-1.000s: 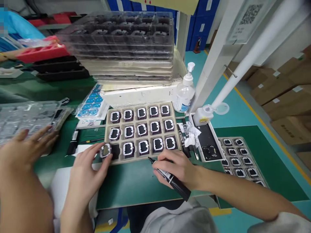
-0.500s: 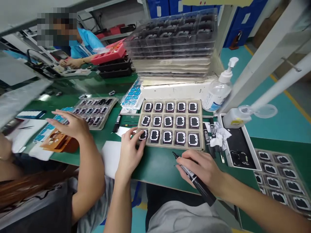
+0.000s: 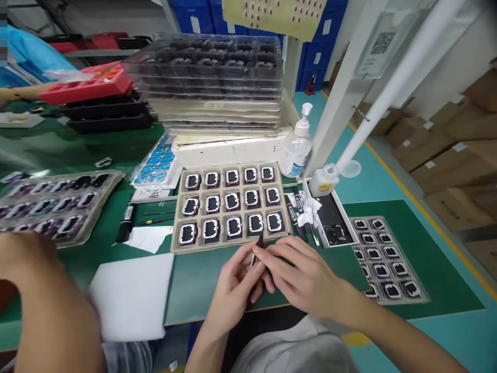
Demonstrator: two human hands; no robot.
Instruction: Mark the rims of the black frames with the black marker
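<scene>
Both my hands meet just in front of a beige tray (image 3: 223, 241) holding rows of dark square parts with white rims. My left hand (image 3: 236, 280) has its fingers curled round the front of a black marker (image 3: 256, 254), whose dark end points up and away. My right hand (image 3: 306, 274) closes on the same marker from the right, fingertips touching those of my left hand. Most of the marker is hidden by my fingers. The nearest tray parts, such as a square part (image 3: 255, 223), lie in their compartments just beyond my fingertips.
Stacked clear trays (image 3: 217, 88) stand behind, beside a pump bottle (image 3: 297, 147). To the right are a white box (image 3: 345, 228), markers, crumpled paper (image 3: 310, 210) and another tray (image 3: 388, 259). A white foam sheet (image 3: 134, 292) and a co-worker's arm (image 3: 50, 305) are at left.
My left hand has left the tray's near-left part and come to the marker beside my right hand. The marker now points more upright. The view has shifted right, and the co-worker's arm appears nearer.
</scene>
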